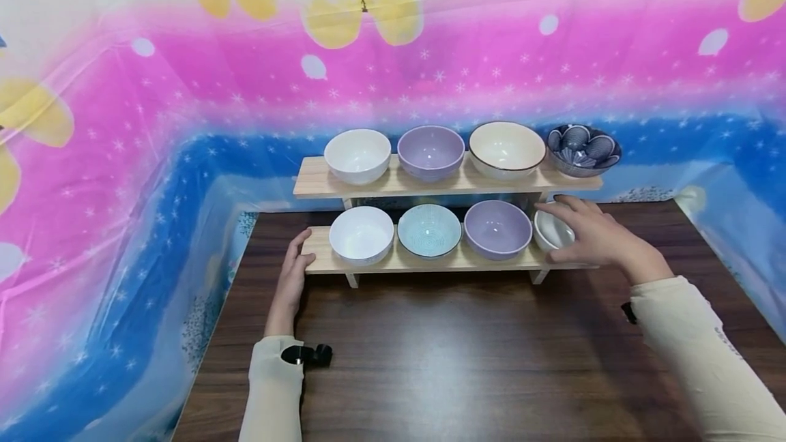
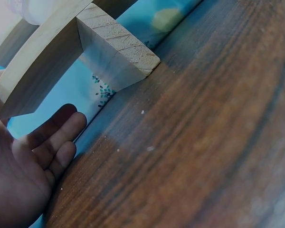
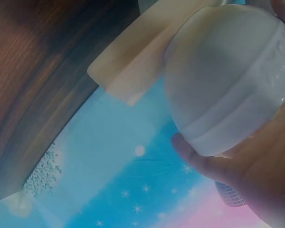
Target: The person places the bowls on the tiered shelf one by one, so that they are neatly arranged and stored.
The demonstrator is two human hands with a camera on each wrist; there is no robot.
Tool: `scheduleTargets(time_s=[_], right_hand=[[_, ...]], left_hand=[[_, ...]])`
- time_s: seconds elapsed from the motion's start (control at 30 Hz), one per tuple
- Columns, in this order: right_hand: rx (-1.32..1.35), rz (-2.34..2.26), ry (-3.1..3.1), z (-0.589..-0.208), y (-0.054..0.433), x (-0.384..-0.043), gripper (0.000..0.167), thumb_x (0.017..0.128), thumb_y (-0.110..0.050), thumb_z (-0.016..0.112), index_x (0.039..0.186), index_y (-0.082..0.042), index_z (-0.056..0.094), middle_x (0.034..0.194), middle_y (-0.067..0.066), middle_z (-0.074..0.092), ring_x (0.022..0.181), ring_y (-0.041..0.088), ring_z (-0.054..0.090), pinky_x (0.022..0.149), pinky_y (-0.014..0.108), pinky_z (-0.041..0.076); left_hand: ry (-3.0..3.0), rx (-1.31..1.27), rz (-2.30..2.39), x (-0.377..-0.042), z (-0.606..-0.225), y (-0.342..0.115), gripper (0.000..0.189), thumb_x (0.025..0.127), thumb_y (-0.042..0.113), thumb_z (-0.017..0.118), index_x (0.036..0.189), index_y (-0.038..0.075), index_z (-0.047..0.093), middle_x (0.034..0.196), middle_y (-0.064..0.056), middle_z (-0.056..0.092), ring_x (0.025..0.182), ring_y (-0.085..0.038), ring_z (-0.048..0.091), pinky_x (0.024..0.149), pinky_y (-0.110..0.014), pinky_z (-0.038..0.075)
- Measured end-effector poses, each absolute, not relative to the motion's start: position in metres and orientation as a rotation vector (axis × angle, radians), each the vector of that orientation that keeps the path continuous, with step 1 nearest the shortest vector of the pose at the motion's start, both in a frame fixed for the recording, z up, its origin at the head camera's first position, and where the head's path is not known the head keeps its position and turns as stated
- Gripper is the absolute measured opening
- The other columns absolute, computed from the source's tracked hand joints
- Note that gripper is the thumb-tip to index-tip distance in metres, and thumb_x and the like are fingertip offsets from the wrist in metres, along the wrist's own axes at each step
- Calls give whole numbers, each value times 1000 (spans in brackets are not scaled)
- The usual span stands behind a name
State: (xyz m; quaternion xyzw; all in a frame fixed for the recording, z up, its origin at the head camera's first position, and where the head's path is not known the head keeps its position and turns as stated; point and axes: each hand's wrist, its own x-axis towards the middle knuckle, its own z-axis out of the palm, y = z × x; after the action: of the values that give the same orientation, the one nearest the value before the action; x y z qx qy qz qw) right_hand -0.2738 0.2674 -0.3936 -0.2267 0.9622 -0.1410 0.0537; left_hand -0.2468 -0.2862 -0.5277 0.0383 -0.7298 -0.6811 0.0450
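A two-tier wooden rack (image 1: 430,266) stands on the dark table. My left hand (image 1: 291,283) grips the left end of its lower board; in the left wrist view the other fingers (image 2: 61,137) of that hand extend below the board. At the lower board's right end, my right hand (image 1: 592,234) holds a small white bowl (image 1: 550,229), which it partly covers. The right wrist view shows this bowl (image 3: 218,80) close up, with fingers around its rim. Beside it on the lower board sit a purple bowl (image 1: 497,229), a light blue bowl (image 1: 429,230) and a white bowl (image 1: 361,235).
Along the upper board stand a white bowl (image 1: 357,155), a purple bowl (image 1: 431,152), a cream bowl with a dark rim (image 1: 507,149) and a dark patterned bowl (image 1: 583,150) full of spoons. A colourful cloth (image 1: 258,101) hangs behind the table (image 1: 424,360).
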Motion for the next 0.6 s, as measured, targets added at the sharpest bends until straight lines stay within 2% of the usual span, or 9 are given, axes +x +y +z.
scheduleTargets(time_s=[0.2,0.6], right_hand=[[-664,-424,2936,-397,271,-272,91,83,-41,86,160,-16,45,162,27,34,141,59,33,99,84,31],[-655,-405,2958,-399,269,-270,95,85,-46,85,163,-15,40,163,30,31,141,61,31,97,86,32]], left_hand=[[-2245,90,-2078,-248,-525,-285,62,105,12,44,166,11,34,174,-7,22,160,-31,14,125,-58,12],[-2245,123,-2076,-248,-525,-287,61,106,12,45,165,12,35,173,-7,24,159,-31,16,125,-57,11]])
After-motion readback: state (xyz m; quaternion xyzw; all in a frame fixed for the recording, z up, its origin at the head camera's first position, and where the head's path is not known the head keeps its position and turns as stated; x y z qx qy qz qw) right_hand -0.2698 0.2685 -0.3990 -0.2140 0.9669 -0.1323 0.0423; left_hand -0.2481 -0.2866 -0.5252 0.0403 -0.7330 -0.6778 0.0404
